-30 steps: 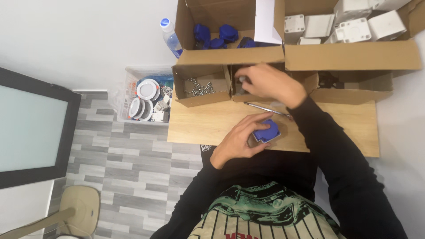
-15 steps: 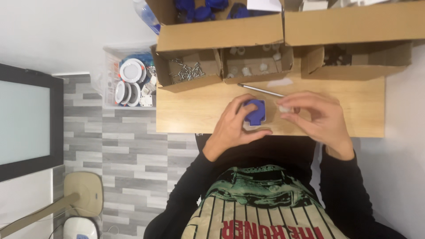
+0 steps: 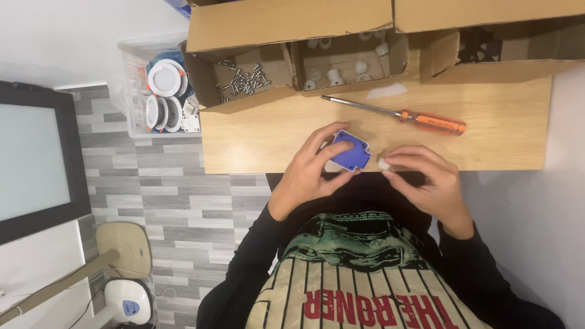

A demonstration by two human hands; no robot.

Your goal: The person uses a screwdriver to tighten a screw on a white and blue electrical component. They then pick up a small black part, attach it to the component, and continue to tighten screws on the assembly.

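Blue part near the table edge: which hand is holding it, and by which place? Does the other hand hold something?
The left hand holds the blue part by its edges. The right hand pinches a small white piece at its fingertips.

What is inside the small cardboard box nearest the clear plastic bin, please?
The small cardboard box holds a loose pile of metal screws. Its near wall hides part of the bottom.

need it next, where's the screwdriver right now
In the head view the orange-handled screwdriver lies flat on the wooden table, just in front of the open cardboard boxes and beyond both hands, handle pointing to the person's right.
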